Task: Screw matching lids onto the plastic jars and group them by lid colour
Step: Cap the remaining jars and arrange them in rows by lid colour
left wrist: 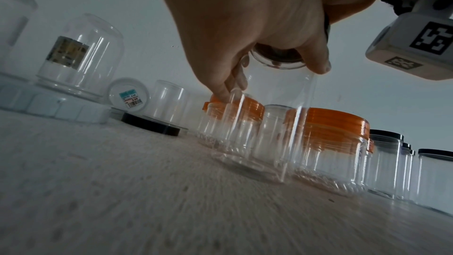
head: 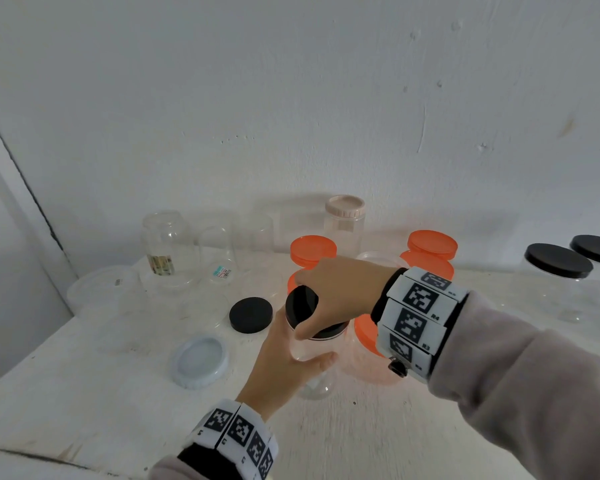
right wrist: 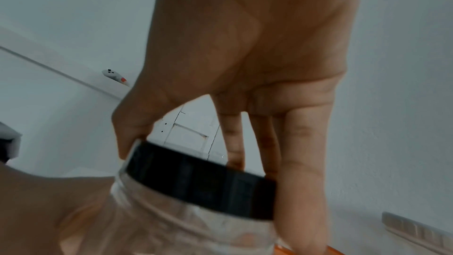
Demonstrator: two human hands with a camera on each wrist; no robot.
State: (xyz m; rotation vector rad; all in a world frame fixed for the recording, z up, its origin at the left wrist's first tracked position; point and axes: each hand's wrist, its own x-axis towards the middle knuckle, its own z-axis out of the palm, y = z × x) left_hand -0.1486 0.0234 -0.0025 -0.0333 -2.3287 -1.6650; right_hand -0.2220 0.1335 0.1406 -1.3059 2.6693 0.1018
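Note:
A clear plastic jar (head: pixel 312 372) stands on the white table (head: pixel 84 393) with a black lid (head: pixel 300 303) on its mouth. My left hand (head: pixel 284 362) grips the jar's body from the left, thumb across the front. From above, my right hand (head: pixel 336 289) grips the black lid, thumb on its near rim and fingers on the far rim. In the right wrist view, my right hand (right wrist: pixel 245 65) has its fingers curled round the black lid (right wrist: pixel 201 181) above the jar (right wrist: pixel 183 230). The left wrist view shows my left hand (left wrist: pixel 245 36) wrapped round the jar (left wrist: pixel 264 123).
A loose black lid (head: pixel 250 315) and a white lid (head: pixel 200 362) lie to the left. Upturned clear jars (head: pixel 167 244) stand at the back left. Orange-lidded jars (head: pixel 430 247) crowd behind and right of the held jar. Black-lidded jars (head: pixel 556 261) stand far right. A beige-lidded jar (head: pixel 344 220) stands by the wall.

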